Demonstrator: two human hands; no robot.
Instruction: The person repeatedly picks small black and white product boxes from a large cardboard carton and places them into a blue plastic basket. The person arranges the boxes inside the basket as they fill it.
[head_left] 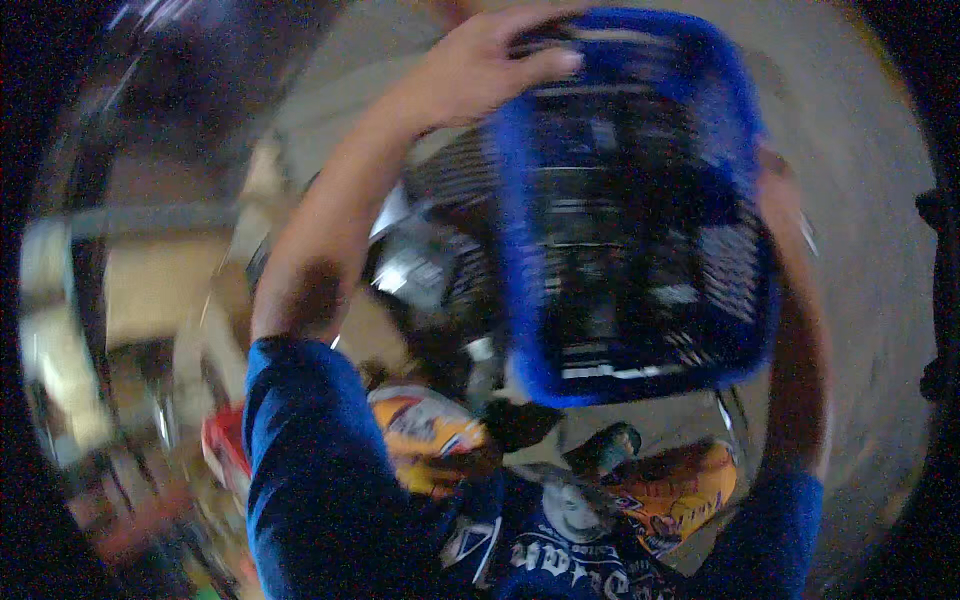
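Note:
A blue plastic slatted basket (530,300) is held up in front of me, blurred by motion. My left hand (490,65) grips its far left rim near the top of the view, fingers curled over the edge. My right hand (775,185) holds the basket's right side, mostly hidden behind its wall. Both forearms rise from blue sleeves at the lower edge. Dark items show through the slats, too blurred to name.
Below the basket lies a metal rack or motorbike part (430,260) with shiny pieces. Orange and yellow printed fabric (430,435) shows at my lap. A red object (225,440) is at lower left. Pale ground (860,200) stretches to the right.

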